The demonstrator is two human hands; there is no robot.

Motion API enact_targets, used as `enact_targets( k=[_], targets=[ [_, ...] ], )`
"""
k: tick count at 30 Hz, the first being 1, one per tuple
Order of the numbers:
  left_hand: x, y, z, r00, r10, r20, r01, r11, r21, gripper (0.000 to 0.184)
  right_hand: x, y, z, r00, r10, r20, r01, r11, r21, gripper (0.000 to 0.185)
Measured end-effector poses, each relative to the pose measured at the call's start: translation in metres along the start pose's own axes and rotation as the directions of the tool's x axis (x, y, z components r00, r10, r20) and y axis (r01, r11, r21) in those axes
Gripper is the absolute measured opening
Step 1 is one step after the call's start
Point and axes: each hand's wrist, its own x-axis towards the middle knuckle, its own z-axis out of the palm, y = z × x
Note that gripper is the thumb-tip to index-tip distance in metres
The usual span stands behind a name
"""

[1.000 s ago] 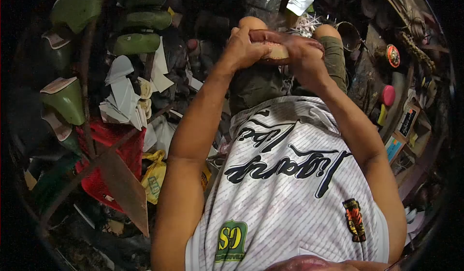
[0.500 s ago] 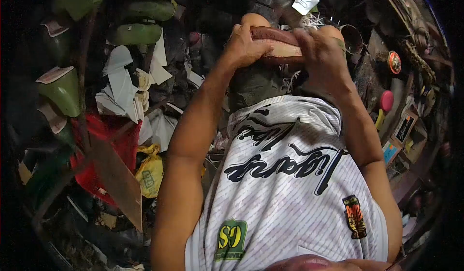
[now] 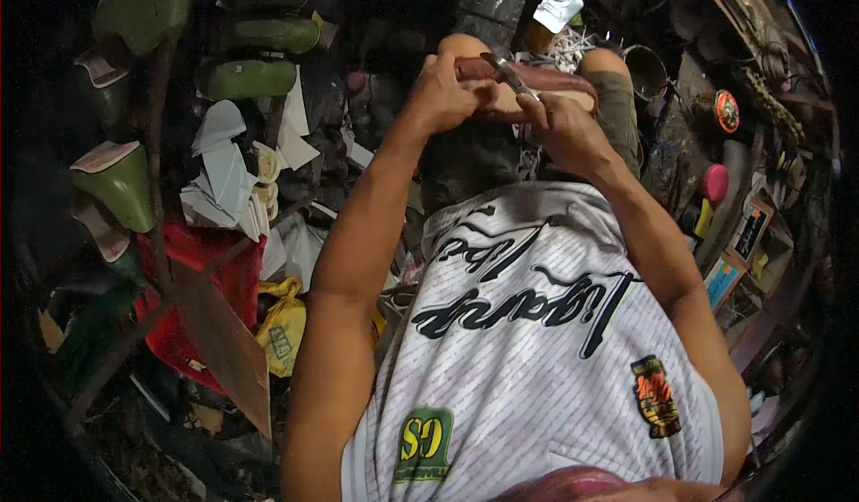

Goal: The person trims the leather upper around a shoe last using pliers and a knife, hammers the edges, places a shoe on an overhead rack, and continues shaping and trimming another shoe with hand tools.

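A brown leather shoe (image 3: 559, 81) lies across my knees, its pale underside turned toward me. My left hand (image 3: 445, 95) is closed around the shoe's left end. In my right hand (image 3: 570, 131) is a short metal tool (image 3: 513, 79) with a shiny curved part; its exact kind is hard to make out. The tool's far end reaches over the shoe's upper edge, close to the fingers of my left hand. My right fingers are wrapped round its near end, just below the shoe's underside.
Green moulded shoe lasts (image 3: 116, 184) stand on a rack at the left. White cut sheets (image 3: 224, 166), a red bag (image 3: 201, 296) and a yellow plastic bag (image 3: 282, 323) are nearby. On the right are a round tin (image 3: 727, 111), a pink-topped brush (image 3: 714, 182) and small boxes (image 3: 750, 232).
My right hand has moved down and left off the shoe's right end. The metal tool now shows plainly in it over the shoe. My left hand keeps its hold.
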Motion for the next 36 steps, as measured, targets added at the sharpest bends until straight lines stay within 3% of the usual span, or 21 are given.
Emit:
enact_targets(
  k=[1,2,3,5,7,8,10,13,15,17,18,20,22,23,24,26,27,28,29,33,36],
  targets=[
    [0.005,-0.001,-0.003,1.0,0.026,-0.017,-0.026,1.0,0.0,0.065,0.013,-0.009,-0.021,0.988,-0.112,-0.103,0.107,0.993,-0.046,0.021],
    [-0.005,-0.007,0.001,1.0,0.026,-0.002,-0.026,1.0,-0.005,0.066,0.023,-0.032,-0.052,0.981,0.19,-0.034,-0.175,0.949,0.264,0.02],
    [-0.014,-0.008,0.003,1.0,0.001,0.018,-0.001,1.0,-0.012,0.066,0.027,-0.051,-0.077,0.886,0.448,0.118,-0.441,0.737,0.512,0.019],
    [-0.012,0.008,-0.01,0.999,0.04,-0.003,-0.04,0.996,0.085,0.069,0.01,-0.039,-0.065,0.893,0.447,-0.043,-0.359,0.768,0.53,0.019],
    [-0.015,0.017,-0.015,0.997,0.029,0.067,-0.028,1.0,-0.008,0.072,-0.018,-0.002,-0.007,0.939,0.02,-0.343,0.004,0.998,0.069,0.023],
    [-0.013,0.014,-0.012,0.999,0.013,0.041,-0.014,1.0,0.016,0.073,-0.012,-0.002,-0.001,0.949,0.304,0.08,-0.313,0.889,0.334,0.026],
    [-0.006,0.01,-0.011,1.0,-0.004,0.011,0.003,0.999,0.04,0.073,-0.013,0.006,-0.02,0.97,0.243,-0.011,-0.235,0.948,0.217,0.026],
    [-0.014,0.001,-0.008,1.0,-0.013,-0.001,0.013,0.997,0.072,0.074,0.004,-0.03,-0.082,0.838,0.545,0.029,-0.433,0.632,0.643,0.032],
    [-0.013,0.004,-0.012,1.0,-0.012,0.018,0.01,0.996,0.09,0.074,-0.016,-0.019,-0.047,0.798,0.348,-0.491,-0.069,0.863,0.5,0.028],
    [-0.013,0.006,-0.01,1.0,-0.006,0.012,0.005,0.997,0.077,0.075,-0.04,0.017,0.013,0.954,0.251,-0.162,-0.183,0.919,0.348,0.024],
    [-0.009,0.005,-0.01,1.0,-0.01,0.002,0.009,0.998,0.063,0.077,-0.023,-0.005,0.001,0.913,0.394,0.102,-0.399,0.817,0.416,0.018],
    [-0.004,-0.004,-0.013,0.999,0.035,-0.021,-0.033,0.998,0.06,0.075,-0.018,-0.001,-0.027,0.944,0.331,0.003,-0.315,0.896,0.314,0.019],
    [-0.018,-0.009,-0.008,0.999,0.042,-0.011,-0.041,0.998,0.052,0.074,-0.014,-0.021,-0.069,0.831,0.553,0.057,-0.48,0.66,0.578,0.024],
    [-0.019,-0.004,-0.012,0.999,0.037,0.0,-0.037,0.999,0.037,0.074,-0.018,-0.022,-0.077,0.891,0.412,-0.19,-0.255,0.802,0.54,0.031],
    [-0.018,0.002,-0.016,0.999,0.043,0.007,-0.043,0.999,0.022,0.073,-0.02,-0.023,-0.064,0.852,0.475,-0.221,-0.034,0.471,0.882,0.03],
    [-0.017,0.0,-0.015,0.998,0.056,0.01,-0.056,0.998,0.0,0.073,-0.035,-0.009,-0.015,0.859,0.512,0.012,-0.28,0.449,0.849,0.03],
    [-0.013,0.0,-0.015,0.998,0.065,0.007,-0.064,0.998,-0.021,0.072,-0.033,0.004,0.001,0.786,0.582,0.211,-0.617,0.713,0.332,0.031],
    [-0.012,0.0,-0.016,0.997,0.077,-0.003,-0.077,0.997,-0.017,0.072,-0.025,-0.007,-0.017,0.768,0.561,0.309,-0.64,0.676,0.365,0.035],
    [-0.012,-0.002,-0.016,0.996,0.086,-0.003,-0.086,0.996,-0.008,0.072,-0.016,-0.005,-0.028,0.777,0.55,0.306,-0.629,0.686,0.365,0.035],
    [-0.04,-0.019,-0.018,0.992,0.108,-0.061,-0.113,0.989,-0.099,0.07,0.007,0.023,-0.049,0.786,0.539,-0.302,-0.396,0.815,0.423,0.044],
    [-0.06,-0.031,-0.022,0.992,0.063,-0.107,-0.089,0.963,-0.256,0.074,0.035,0.086,-0.06,0.624,0.767,0.149,-0.773,0.578,0.26,0.056]
  ],
)
